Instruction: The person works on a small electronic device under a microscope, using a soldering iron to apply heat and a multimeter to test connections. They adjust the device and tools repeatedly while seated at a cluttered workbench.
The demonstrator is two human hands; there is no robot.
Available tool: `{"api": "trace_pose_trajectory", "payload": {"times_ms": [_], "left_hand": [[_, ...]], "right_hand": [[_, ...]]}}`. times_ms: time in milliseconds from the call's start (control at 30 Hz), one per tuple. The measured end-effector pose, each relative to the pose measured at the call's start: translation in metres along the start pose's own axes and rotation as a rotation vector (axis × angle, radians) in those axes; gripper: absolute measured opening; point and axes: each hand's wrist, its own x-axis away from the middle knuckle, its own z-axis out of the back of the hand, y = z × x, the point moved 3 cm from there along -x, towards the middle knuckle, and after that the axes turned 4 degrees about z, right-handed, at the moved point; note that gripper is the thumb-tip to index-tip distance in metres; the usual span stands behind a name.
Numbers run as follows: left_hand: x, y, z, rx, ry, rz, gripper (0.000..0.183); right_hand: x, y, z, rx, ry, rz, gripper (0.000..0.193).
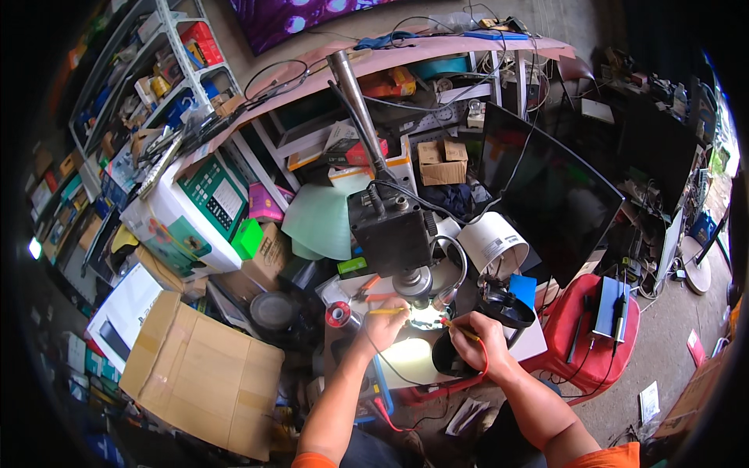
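My left hand [381, 329] pinches a yellow test probe [386, 311] with a dark lead trailing from it. My right hand [480, 342] is closed around another yellow test probe [468, 333], whose red lead curves down past the wrist. Both probe tips point inward at a brightly lit small workpiece [425, 318] under the lens of a black inspection microscope [390, 232] on a metal pole. Glare washes out the workpiece, so its kind and whether the tips touch it cannot be told. A red-ended spool [338, 314] stands beside my left hand, near orange-handled pliers [367, 287].
On the right, a red plastic stool [566, 331] carries a blue box-shaped device [612, 306] with cables. Left lies an opened cardboard box [207, 374]. A large dark screen [550, 191] leans behind. A white cylindrical container [491, 240] sits beyond my right hand. Loose cables cross the area.
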Motion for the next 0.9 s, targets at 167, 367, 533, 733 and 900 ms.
{"api": "trace_pose_trajectory", "payload": {"times_ms": [167,367,533,733,900], "left_hand": [[0.0,0.001,0.002,0.005,0.013,0.009,0.021],[0.002,0.001,0.003,-0.016,0.014,0.051,0.019],[-0.001,-0.003,-0.001,0.06,0.023,-0.01,0.018],[0.001,-0.009,-0.003,0.111,0.015,0.006,0.02],[-0.002,-0.01,-0.003,0.11,0.018,-0.001,0.022]], "right_hand": [[-0.002,0.0,0.0,0.01,-0.007,0.018,0.011],[0.001,0.0,0.0,-0.027,-0.002,-0.016,0.011],[0.0,0.002,0.0,-0.012,-0.013,-0.042,0.012],[-0.001,0.0,0.0,-0.001,-0.037,-0.079,0.013],[-0.001,0.001,0.0,0.016,-0.027,-0.052,0.013]]}}
